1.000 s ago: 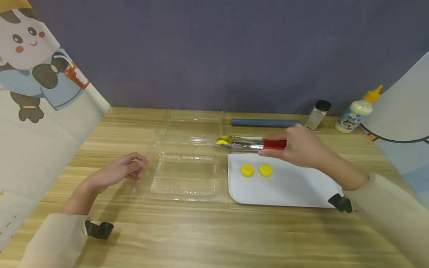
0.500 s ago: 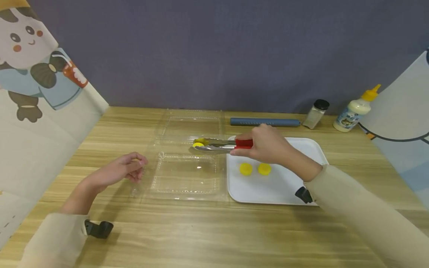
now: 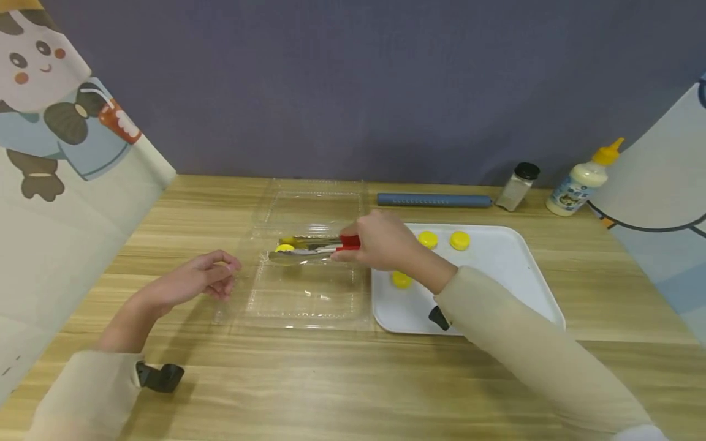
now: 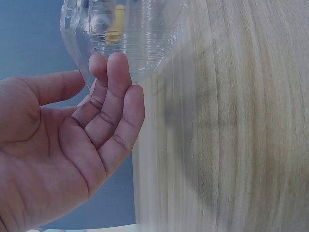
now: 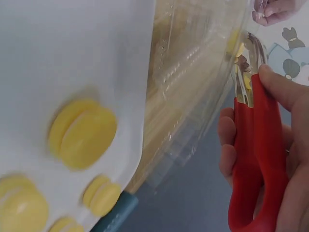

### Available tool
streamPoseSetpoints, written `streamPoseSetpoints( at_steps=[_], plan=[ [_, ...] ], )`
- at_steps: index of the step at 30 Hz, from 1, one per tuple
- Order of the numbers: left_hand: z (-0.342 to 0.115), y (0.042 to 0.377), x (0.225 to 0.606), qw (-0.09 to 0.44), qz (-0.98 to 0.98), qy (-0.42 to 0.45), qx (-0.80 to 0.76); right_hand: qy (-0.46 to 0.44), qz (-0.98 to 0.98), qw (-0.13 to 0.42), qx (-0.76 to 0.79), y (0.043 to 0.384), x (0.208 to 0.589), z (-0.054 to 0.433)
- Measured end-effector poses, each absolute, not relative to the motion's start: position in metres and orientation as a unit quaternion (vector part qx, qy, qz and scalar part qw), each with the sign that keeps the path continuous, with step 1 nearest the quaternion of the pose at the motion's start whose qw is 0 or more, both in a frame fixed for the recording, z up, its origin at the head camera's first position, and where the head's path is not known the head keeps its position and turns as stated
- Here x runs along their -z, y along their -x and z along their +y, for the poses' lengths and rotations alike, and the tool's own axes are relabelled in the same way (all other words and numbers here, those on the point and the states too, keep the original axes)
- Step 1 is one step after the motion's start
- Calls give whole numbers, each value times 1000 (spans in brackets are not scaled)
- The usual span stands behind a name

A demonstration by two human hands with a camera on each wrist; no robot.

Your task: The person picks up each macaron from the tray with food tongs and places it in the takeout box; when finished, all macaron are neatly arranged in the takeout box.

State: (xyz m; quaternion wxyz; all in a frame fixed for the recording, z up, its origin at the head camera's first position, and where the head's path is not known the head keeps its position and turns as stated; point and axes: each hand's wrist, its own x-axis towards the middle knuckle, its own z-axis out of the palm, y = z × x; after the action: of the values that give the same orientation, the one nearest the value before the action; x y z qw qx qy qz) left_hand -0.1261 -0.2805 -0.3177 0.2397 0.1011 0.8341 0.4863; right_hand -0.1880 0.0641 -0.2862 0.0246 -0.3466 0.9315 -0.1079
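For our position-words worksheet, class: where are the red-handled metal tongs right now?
In the head view, the red-handled metal tongs are in the right hand, over the clear plastic container, left of the white rectangular tray.

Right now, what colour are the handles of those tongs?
The tong handles are red; the right wrist view shows them best.

- Partly covered by the right hand (image 3: 383,239) and beige sleeve (image 3: 513,331): white rectangular tray (image 3: 513,252).
- Half masked by red-handled metal tongs (image 5: 266,145): round yellow sandwich biscuit (image 3: 284,248).
- Blurred behind clear plastic container (image 4: 140,43), left wrist view: yellow shape (image 4: 116,24).
- Cut off at right wrist view's edges: left hand (image 5: 277,9), two more biscuits (image 5: 24,208).
- Too small to read: print on white, yellow-spouted bottle (image 3: 581,180).
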Motion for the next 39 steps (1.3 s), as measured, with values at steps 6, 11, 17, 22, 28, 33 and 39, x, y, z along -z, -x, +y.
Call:
streamPoseSetpoints(
  at_steps=[6, 11, 17, 22, 28, 33, 39],
  plan=[
    [-280, 127, 319, 243, 831, -101, -490, 360, 928, 16, 91, 188, 293, 48],
    [-281, 127, 321, 245, 829, -100, -493, 371, 926, 11, 72, 189, 299, 35],
    [-282, 128, 322, 246, 827, -103, -496, 365, 929, 8, 63, 187, 301, 25],
    [-282, 128, 322, 244, 829, -105, -492, 365, 929, 0, 60, 186, 302, 21],
    [-282, 128, 321, 242, 831, -104, -490, 353, 933, 3, 64, 185, 302, 22],
    [-283, 127, 320, 242, 833, -100, -487, 331, 940, 27, 83, 186, 293, 32],
    [-284, 126, 320, 243, 832, -98, -489, 313, 943, 18, 112, 184, 282, 54]
  ],
)
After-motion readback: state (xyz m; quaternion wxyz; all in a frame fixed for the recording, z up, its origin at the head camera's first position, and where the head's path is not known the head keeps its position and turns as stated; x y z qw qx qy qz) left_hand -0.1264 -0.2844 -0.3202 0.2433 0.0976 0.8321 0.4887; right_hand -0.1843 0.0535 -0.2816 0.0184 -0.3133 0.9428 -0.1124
